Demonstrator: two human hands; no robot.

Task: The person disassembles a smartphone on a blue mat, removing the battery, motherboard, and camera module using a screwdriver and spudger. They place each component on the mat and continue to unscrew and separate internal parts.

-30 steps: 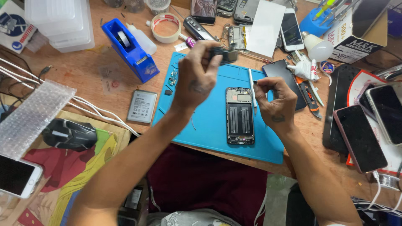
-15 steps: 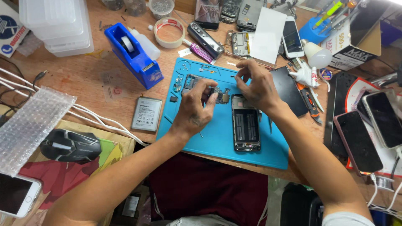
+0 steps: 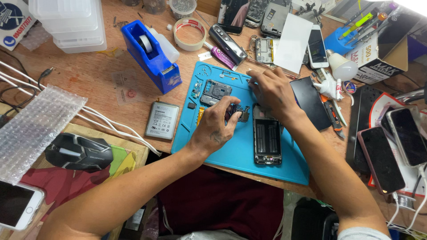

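An opened phone body (image 3: pixel 267 141) lies on the blue repair mat (image 3: pixel 231 158). My left hand (image 3: pixel 216 124) pinches a small dark circuit board (image 3: pixel 241 114) just left of the phone's top end. My right hand (image 3: pixel 271 89) rests palm down at the mat's upper edge, fingertips touching small parts there; I cannot tell if it grips anything. A dark inner frame piece (image 3: pixel 215 92) and small parts lie on the mat's upper left.
A phone battery (image 3: pixel 162 120) lies left of the mat, a blue tape dispenser (image 3: pixel 151 55) above it. Several phones crowd the back and right. A black screen panel (image 3: pixel 311 103), a mouse (image 3: pixel 78 152), bubble wrap (image 3: pixel 33 126) and white cables are around.
My left hand came down from above the mat and now holds the small board by the phone. My right hand moved from the mat's right side to its upper edge.
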